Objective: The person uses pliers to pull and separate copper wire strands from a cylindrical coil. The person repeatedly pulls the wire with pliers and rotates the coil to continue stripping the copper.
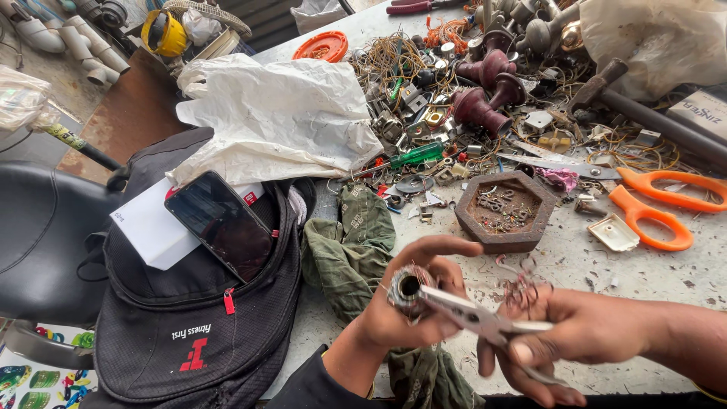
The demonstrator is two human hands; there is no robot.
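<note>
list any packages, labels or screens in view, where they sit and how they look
Phone: dark rectangular screen, lying on the white box.
White box: flat, rectangular, on the black bag.
Black bag: left of the hands, red and white logo.
Cardboard box: far right edge, pale with dark lettering.

Orange scissors (657, 203) lie beside a hexagonal tray (506, 213).

Motion is blurring the pliers (485, 322) and the right hand (575, 333), so the tips are not showing clearly against the small round part (407, 288). The left hand (413, 299) is covering most of that part. The frame's right edge is cutting off the orange scissors (655, 204), and the phone (221, 223) is hiding part of the white box (148, 227).
</note>
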